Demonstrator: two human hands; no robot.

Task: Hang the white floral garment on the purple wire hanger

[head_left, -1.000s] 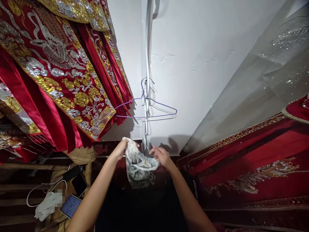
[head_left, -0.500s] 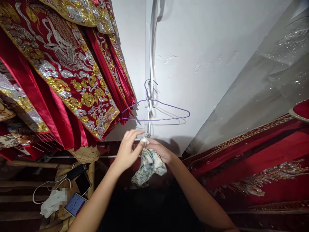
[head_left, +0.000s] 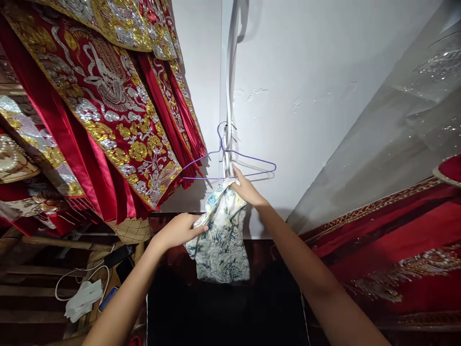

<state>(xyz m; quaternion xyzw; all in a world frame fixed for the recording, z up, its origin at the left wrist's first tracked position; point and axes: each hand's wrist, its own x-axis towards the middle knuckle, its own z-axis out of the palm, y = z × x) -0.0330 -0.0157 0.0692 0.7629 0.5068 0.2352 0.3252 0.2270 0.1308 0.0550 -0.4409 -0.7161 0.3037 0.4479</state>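
Right hand [head_left: 245, 188] pinches the floral garment's [head_left: 222, 240] collar up against the purple wire hanger [head_left: 230, 166] — left hand's [head_left: 180, 229] fingers clasp its left edge.

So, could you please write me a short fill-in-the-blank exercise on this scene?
1. The right hand lifts the floral garment up to a purple wire ____.
2. The left hand grips the garment's ____ edge.
3. The embroidered robes at the left are gold, silver and ____.

Missing words: hanger; left; red
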